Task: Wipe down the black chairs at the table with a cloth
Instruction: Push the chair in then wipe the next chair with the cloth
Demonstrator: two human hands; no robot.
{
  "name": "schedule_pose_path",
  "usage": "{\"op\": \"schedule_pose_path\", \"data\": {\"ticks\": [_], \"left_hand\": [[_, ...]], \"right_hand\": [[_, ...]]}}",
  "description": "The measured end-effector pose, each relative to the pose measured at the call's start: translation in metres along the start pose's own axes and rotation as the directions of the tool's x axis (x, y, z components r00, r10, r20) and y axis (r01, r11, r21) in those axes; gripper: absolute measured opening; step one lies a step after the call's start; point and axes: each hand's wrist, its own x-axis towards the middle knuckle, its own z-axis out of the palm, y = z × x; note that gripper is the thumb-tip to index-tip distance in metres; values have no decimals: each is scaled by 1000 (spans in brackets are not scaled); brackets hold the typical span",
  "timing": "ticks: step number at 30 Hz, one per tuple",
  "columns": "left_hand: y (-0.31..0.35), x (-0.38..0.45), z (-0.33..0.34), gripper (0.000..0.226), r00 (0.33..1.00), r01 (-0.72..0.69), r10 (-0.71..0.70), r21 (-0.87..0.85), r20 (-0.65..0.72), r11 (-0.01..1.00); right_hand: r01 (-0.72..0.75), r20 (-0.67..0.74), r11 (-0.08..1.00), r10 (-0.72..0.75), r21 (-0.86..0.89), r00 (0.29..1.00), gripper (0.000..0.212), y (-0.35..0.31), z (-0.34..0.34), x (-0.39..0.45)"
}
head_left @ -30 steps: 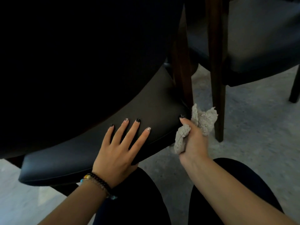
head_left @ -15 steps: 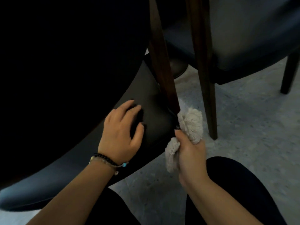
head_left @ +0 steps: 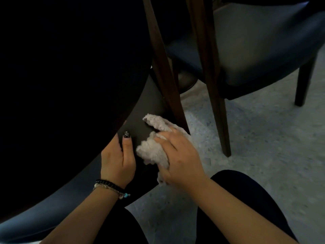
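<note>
Head view: right hand (head_left: 177, 157) clutching a bunched cloth (head_left: 154, 147), pressed on the black chair seat (head_left: 140, 124) just beside a wooden leg (head_left: 165, 74). Left hand (head_left: 117, 159) close alongside, thumb flat on seat, fingers hidden under dark backrest; grip unclear. Second chair (head_left: 255, 55) beyond the right hand.

Beige fuzzy cloth (head_left: 154, 152); black chair seat (head_left: 84, 176); dark brown legs (head_left: 165, 76); grey speckled floor (head_left: 263, 147)
</note>
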Motion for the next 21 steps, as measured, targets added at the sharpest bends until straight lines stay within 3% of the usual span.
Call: {"op": "schedule_pose_path", "data": {"ticks": [5,8,10,12,13,15,16,17,19,21], "left_hand": [[-1,1,6,40,996,23,-25,24,83,999],[0,-1,4,44,989,2,-10,49,149,999],[1,-1,0,47,975,-47,28,80,222,996],[3,1,-1,47,933,-208,147,160,330,965],[4,2,1,47,893,-307,209,200,399,931],[6,6,5,48,819,-414,243,243,520,877],[6,9,6,49,800,-420,228,247,555,873],[7,10,6,49,787,-416,212,244,579,876],[6,10,7,50,766,-407,196,226,612,885],[5,8,6,50,756,-404,189,219,627,888]], "right_hand": [[-160,147,975,183,-154,972,47,-2,4,61],[-76,204,986,106,-151,973,46,-9,-2,40],[-20,192,1000,15,22,981,40,-10,-20,10],[-100,12,931,102,350,995,26,-5,-41,-12],[-170,-103,853,252,493,962,18,4,-51,-15],[-289,-310,723,573,628,759,8,26,-61,-6],[-342,-342,685,657,643,672,7,36,-60,4],[-383,-298,649,690,657,660,5,43,-54,15],[-498,-45,575,683,649,729,7,47,-29,36],[-589,155,425,707,687,690,20,54,-8,48]]}}
